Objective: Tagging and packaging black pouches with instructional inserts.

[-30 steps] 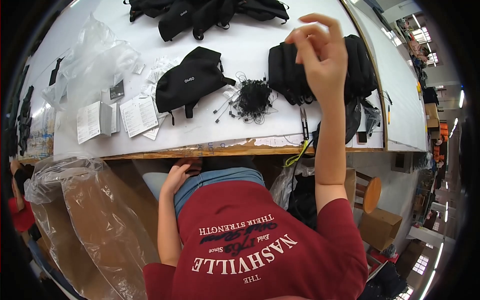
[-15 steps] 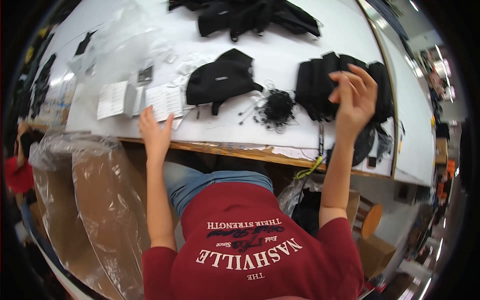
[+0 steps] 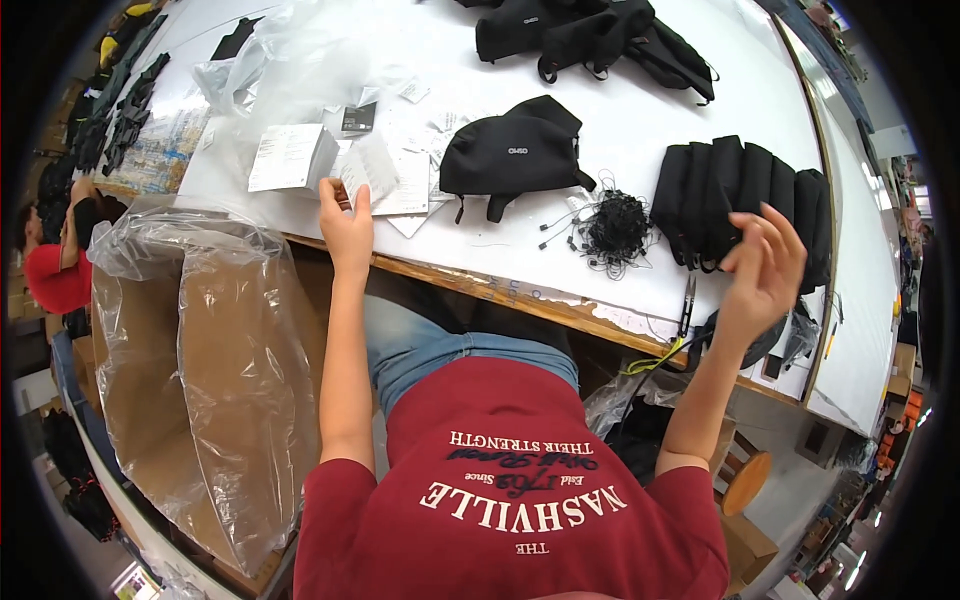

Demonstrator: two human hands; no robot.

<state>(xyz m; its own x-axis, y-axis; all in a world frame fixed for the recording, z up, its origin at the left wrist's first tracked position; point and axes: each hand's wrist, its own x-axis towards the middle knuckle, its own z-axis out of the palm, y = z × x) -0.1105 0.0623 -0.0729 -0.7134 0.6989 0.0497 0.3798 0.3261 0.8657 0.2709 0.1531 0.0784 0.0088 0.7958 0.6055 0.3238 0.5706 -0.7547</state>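
A thin, tilted white paper (image 3: 372,165) is at upper left. The left hand (image 3: 346,224) is at its edge; I can't tell if it grips. The right hand (image 3: 764,272), loosely curled, is near black bags (image 3: 724,190) at right.

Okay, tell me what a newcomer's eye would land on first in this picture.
Probably the soft black fabric pouch on the white tabletop, with a tangled heap of thin black cords just to its right. Next, the tight row of black fabric pouches further right, partly behind the raised bare right hand. Then the big brown cardboard box seen through clear plastic sheeting at lower left.
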